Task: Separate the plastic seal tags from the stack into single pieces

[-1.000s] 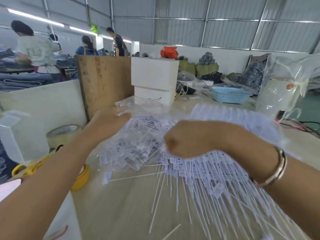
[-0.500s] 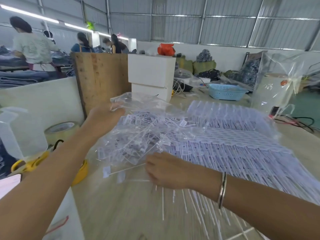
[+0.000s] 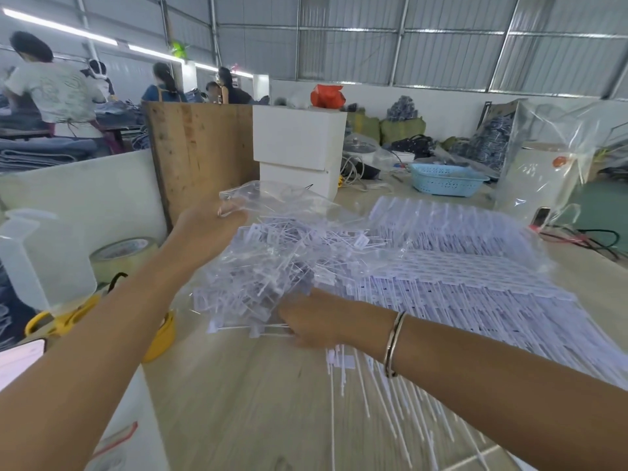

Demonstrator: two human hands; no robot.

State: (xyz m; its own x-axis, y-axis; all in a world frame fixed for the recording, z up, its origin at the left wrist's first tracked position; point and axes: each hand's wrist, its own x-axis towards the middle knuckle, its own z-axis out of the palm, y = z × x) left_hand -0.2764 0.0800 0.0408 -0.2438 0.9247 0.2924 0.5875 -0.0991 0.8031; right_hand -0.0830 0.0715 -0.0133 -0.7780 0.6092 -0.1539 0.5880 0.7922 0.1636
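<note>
Clear bag (image 3: 272, 198) of loose tags pinched at mouth by left hand (image 3: 207, 229). Right hand (image 3: 312, 317) blurred under bag, grip unclear. Tag stack (image 3: 458, 283) spread beyond right hand on worktop (image 3: 238, 402). Tags judged light, springy, snag-prone; best pinched at flat heads.

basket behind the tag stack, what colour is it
Light blue, with a perforated wall; the basket shows best in the head view, the only view here.
</note>
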